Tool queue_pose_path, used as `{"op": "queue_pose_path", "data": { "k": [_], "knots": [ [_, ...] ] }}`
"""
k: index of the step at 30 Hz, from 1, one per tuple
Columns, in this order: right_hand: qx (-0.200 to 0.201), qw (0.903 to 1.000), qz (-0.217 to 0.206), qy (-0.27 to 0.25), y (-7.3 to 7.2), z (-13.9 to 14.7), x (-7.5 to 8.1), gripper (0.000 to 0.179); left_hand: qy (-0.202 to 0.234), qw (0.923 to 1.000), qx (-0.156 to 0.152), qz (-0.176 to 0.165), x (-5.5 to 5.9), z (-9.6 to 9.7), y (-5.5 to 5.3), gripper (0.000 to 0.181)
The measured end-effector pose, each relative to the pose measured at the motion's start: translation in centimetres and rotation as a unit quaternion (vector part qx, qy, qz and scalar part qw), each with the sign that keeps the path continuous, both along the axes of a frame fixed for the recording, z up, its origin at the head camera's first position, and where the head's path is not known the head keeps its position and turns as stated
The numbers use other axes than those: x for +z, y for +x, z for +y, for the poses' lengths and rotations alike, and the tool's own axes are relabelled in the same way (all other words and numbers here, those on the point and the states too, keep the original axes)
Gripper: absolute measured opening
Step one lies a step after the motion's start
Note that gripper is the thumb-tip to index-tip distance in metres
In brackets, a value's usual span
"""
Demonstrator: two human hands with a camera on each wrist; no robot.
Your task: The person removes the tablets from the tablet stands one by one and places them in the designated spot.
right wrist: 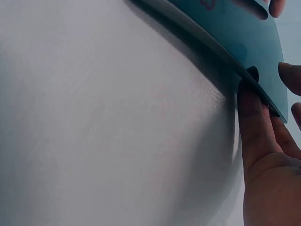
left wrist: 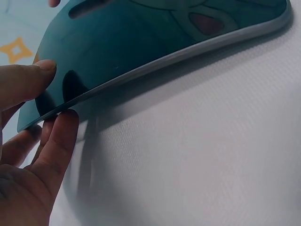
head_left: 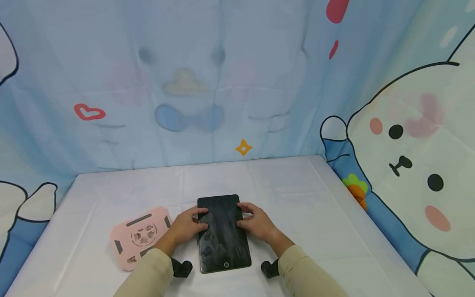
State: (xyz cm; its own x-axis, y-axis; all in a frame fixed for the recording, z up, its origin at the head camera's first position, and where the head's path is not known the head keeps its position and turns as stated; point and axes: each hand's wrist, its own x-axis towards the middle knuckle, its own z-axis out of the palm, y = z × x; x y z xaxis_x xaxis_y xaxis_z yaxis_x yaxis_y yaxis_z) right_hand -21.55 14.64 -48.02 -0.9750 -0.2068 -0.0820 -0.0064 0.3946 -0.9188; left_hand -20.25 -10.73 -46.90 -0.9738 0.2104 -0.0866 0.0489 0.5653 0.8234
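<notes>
A black tablet [head_left: 224, 243] lies in front of me, screen up, its round button at the near end. My left hand [head_left: 180, 228] grips its left long edge and my right hand [head_left: 262, 225] grips the right one, both towards the far half. In the left wrist view the thumb [left wrist: 44, 68] is over the glossy screen while other fingertips [left wrist: 66, 122] are under the edge. The right wrist view shows fingers [right wrist: 251, 106] beneath the tablet's edge [right wrist: 225, 54]. A pink tablet case [head_left: 124, 235] with cutouts lies beside my left hand, partly hidden by the forearm.
White cloth covers the table [head_left: 315, 218]. A printed blue curtain [head_left: 259, 82] hangs behind the table's far edge and along its sides. Black wrist-worn pieces [head_left: 182, 269] stick out near both sleeves, close to the tablet's near end.
</notes>
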Motion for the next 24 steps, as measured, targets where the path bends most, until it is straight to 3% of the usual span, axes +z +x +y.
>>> {"op": "queue_pose_path", "data": {
  "k": [24],
  "knots": [
    [-0.007, 0.9994, 0.002, 0.033, 0.28, 0.85, -0.19, 0.057, 0.018, 0.9998, -0.002, -0.012, -0.45, 0.55, 0.26, 0.047]
  ]
}}
